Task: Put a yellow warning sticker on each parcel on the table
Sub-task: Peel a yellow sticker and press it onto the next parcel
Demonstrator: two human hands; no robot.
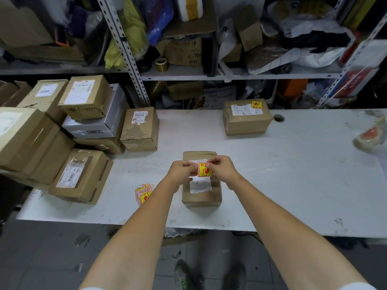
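From the head camera we saw our left hand [181,170] and right hand [222,167] meeting over the brown parcel [202,191] that lay near the front edge of the bench [293,174], about midway along it. Both sets of fingers were pinched on one yellow warning sticker [204,169], the left at its left edge and the right at its upper right corner; we judged that we were peeling it from its backing, though the backing itself was hard to make out. The sticker hung directly above the parcel's white shipping label [200,184], so the coming move was a short drop straight down. The parcel's long axis ran away from us, front to back, and both hands were equally near. The sticker was square, yellow with red print and a red border. A loose stack of spare stickers [144,193] lay left of the parcel by the front edge. A parcel at the back edge [246,119] already carried a sticker; the box near the back left [139,130] showed none.
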